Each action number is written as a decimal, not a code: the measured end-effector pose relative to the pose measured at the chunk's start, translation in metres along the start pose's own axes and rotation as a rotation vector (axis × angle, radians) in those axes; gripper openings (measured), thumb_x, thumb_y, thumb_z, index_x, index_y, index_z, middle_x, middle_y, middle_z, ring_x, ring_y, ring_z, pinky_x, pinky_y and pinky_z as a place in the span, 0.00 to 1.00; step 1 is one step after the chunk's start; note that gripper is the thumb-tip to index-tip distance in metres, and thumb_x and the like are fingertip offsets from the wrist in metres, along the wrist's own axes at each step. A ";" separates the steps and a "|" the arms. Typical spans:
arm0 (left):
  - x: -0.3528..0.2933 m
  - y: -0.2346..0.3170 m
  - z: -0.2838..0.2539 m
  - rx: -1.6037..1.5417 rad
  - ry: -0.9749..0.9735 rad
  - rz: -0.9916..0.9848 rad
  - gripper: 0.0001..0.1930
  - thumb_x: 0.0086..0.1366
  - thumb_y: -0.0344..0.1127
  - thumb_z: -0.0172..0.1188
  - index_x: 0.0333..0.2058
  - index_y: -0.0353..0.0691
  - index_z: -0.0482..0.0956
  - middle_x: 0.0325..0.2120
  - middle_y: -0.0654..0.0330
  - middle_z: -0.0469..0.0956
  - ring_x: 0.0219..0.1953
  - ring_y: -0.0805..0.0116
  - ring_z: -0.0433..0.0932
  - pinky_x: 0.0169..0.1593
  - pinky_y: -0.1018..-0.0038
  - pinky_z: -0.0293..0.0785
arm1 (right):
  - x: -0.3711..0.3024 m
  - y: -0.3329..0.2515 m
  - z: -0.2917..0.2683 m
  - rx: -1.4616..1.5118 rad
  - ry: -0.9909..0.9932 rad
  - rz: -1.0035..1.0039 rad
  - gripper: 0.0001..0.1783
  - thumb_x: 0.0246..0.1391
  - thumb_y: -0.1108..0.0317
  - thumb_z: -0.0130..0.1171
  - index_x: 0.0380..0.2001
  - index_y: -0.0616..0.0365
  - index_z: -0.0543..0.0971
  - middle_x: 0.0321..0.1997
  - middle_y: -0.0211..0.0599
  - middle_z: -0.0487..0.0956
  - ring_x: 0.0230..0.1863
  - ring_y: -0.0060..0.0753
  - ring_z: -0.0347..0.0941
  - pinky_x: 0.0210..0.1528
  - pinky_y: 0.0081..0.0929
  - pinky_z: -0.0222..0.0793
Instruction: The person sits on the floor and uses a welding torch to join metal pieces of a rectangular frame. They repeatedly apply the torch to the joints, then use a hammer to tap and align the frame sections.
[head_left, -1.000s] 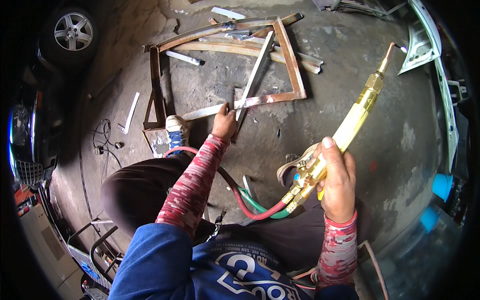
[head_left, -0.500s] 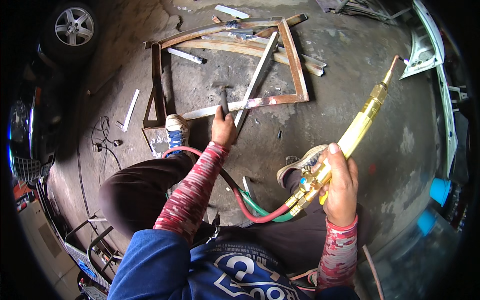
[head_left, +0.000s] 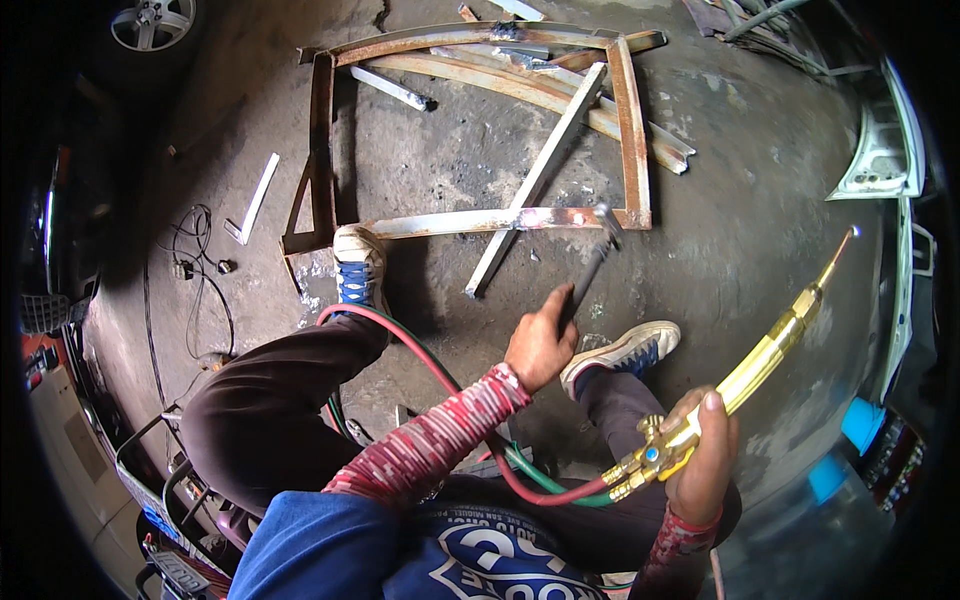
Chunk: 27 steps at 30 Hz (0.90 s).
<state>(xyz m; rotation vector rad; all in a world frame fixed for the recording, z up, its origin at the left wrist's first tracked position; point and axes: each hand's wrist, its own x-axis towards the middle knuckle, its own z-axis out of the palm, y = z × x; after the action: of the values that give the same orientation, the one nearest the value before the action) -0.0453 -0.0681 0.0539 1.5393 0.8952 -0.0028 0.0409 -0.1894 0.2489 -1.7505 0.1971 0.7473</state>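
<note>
My left hand (head_left: 541, 346) is closed round the dark handle of a hammer (head_left: 590, 275). The hammer's head is at the near bar of a rusty steel frame (head_left: 440, 224), close to its right corner; whether it touches cannot be told. A patch of that bar glows reddish beside the head. In my right hand (head_left: 706, 455) is a brass gas torch (head_left: 757, 372), pointing up and away to the right, with a small bright flame at its tip. A red hose (head_left: 530, 490) and a green hose (head_left: 530, 466) run from its base. My left shoe (head_left: 358, 268) is against the frame's near left corner.
A pale steel bar (head_left: 540, 175) lies slantwise across the frame, with several metal strips (head_left: 480, 82) behind. At left are a black cable (head_left: 200, 245) and a car wheel (head_left: 150, 22). A light green car panel (head_left: 880, 165) and blue containers (head_left: 862, 425) stand at right.
My left hand has swung the hammer rightward to the frame's right corner. My right hand and the torch have moved lower and rightward. My right foot is turned further out, and the view has shifted.
</note>
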 end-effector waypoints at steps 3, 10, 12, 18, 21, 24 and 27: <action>-0.005 0.003 -0.014 -0.020 -0.101 -0.015 0.27 0.60 0.29 0.54 0.59 0.38 0.64 0.37 0.36 0.77 0.43 0.41 0.79 0.47 0.60 0.73 | 0.000 -0.004 0.005 -0.033 -0.082 0.017 0.15 0.63 0.58 0.47 0.29 0.58 0.70 0.23 0.32 0.70 0.24 0.21 0.66 0.27 0.21 0.64; 0.021 -0.023 -0.062 -0.196 0.246 -0.042 0.25 0.67 0.27 0.49 0.63 0.42 0.60 0.24 0.65 0.70 0.21 0.79 0.67 0.25 0.79 0.65 | 0.008 -0.013 0.025 -0.121 -0.030 -0.105 0.20 0.60 0.52 0.43 0.24 0.56 0.67 0.20 0.32 0.65 0.21 0.23 0.60 0.23 0.22 0.57; 0.028 -0.033 -0.068 -0.358 0.365 -0.041 0.25 0.68 0.28 0.47 0.63 0.43 0.59 0.21 0.68 0.67 0.18 0.81 0.63 0.20 0.81 0.61 | 0.009 -0.018 0.027 -0.129 -0.028 -0.145 0.20 0.60 0.52 0.42 0.24 0.57 0.67 0.21 0.33 0.66 0.22 0.23 0.61 0.24 0.22 0.57; 0.057 -0.034 -0.088 -0.144 0.017 -0.483 0.27 0.64 0.34 0.49 0.63 0.39 0.61 0.18 0.62 0.69 0.12 0.73 0.66 0.15 0.73 0.64 | 0.009 -0.025 0.019 0.006 -0.081 -0.079 0.13 0.59 0.59 0.48 0.29 0.59 0.69 0.24 0.35 0.70 0.26 0.24 0.64 0.31 0.23 0.61; 0.054 -0.034 -0.090 0.100 0.096 -0.211 0.27 0.64 0.34 0.50 0.62 0.39 0.62 0.23 0.56 0.73 0.17 0.69 0.70 0.20 0.71 0.68 | 0.007 -0.028 0.012 0.051 -0.127 -0.082 0.13 0.61 0.61 0.48 0.31 0.61 0.70 0.25 0.34 0.71 0.27 0.23 0.66 0.32 0.23 0.62; 0.040 -0.030 -0.075 0.275 0.254 0.063 0.27 0.63 0.34 0.51 0.61 0.38 0.63 0.33 0.42 0.79 0.30 0.56 0.81 0.37 0.65 0.76 | -0.002 -0.028 0.012 0.012 -0.059 -0.078 0.16 0.63 0.56 0.44 0.29 0.58 0.68 0.24 0.34 0.67 0.25 0.23 0.64 0.28 0.22 0.61; 0.036 -0.011 -0.054 0.341 0.217 -0.075 0.27 0.61 0.35 0.52 0.60 0.39 0.64 0.36 0.34 0.77 0.41 0.37 0.78 0.46 0.54 0.73 | -0.009 -0.034 0.006 0.018 -0.092 -0.048 0.15 0.64 0.58 0.45 0.30 0.59 0.69 0.25 0.34 0.69 0.26 0.22 0.65 0.30 0.22 0.63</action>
<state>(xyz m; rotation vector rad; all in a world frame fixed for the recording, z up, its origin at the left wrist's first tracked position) -0.0523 -0.0048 0.0377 1.8456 1.1691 -0.0454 0.0479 -0.1755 0.2807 -1.6945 0.0990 0.7872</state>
